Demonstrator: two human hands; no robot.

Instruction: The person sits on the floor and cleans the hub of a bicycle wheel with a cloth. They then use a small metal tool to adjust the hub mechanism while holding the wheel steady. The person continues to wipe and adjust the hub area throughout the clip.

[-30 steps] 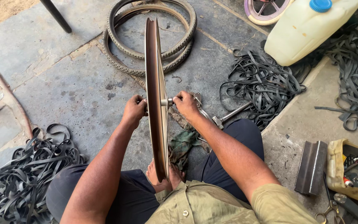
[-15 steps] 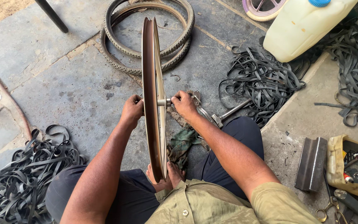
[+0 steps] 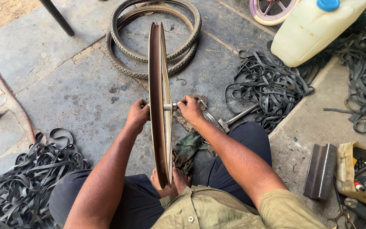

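With the left hand [image 3: 137, 116] curled shut, gripped the left end of the short steel axle [image 3: 170, 107] hard against the hub; fingers wrapped too tightly to show any gap. Held the tall bronze-coloured bicycle wheel rim [image 3: 155, 63] upright and edge-on, bottom pinched between the bare feet [image 3: 170, 182], top reaching far toward the two black knobbly tyres [image 3: 182, 53] lying flat on the stone floor. Closed the right hand [image 3: 190, 109] in the same way on the right end of that axle, knuckles up, thumb tucked.

Changed almost nothing over the last second: kept both grips, swayed the rim slightly left and brought it back to where it had been. Could not tell whether the rim turned. Judged the wheel steadied rather than shifted.

Left the crumpled green rag [image 3: 187, 150] just right of the rim, the long grey metal tool [image 3: 234, 121] near the right knee, the tangled heap of black rubber strips [image 3: 272, 85] farther right, all untouched.
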